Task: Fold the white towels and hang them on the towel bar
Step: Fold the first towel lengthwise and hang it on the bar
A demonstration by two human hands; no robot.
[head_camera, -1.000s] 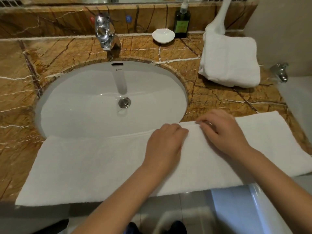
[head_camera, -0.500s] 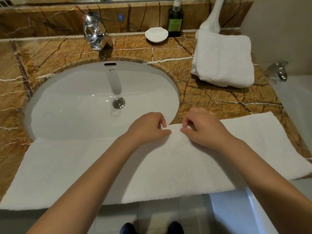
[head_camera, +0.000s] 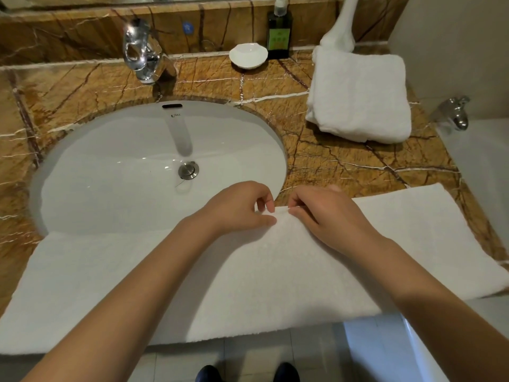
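Long white towel (head_camera: pixel 248 285) lies flat along near counter edge, overlapping the sink (head_camera: pixel 110 166) rim. Left hand (head_camera: pixel 239 208) & right hand (head_camera: pixel 327 216), side by side, each pinch its far edge w/ curled fingers. Sink logo too small to read. Far right: folded towel (head_camera: pixel 360 95); bottle (head_camera: pixel 279 34), green label illegible.

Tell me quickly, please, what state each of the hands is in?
Left hand: pinches the spread towel at its far edge.
Right hand: pinches that same edge.
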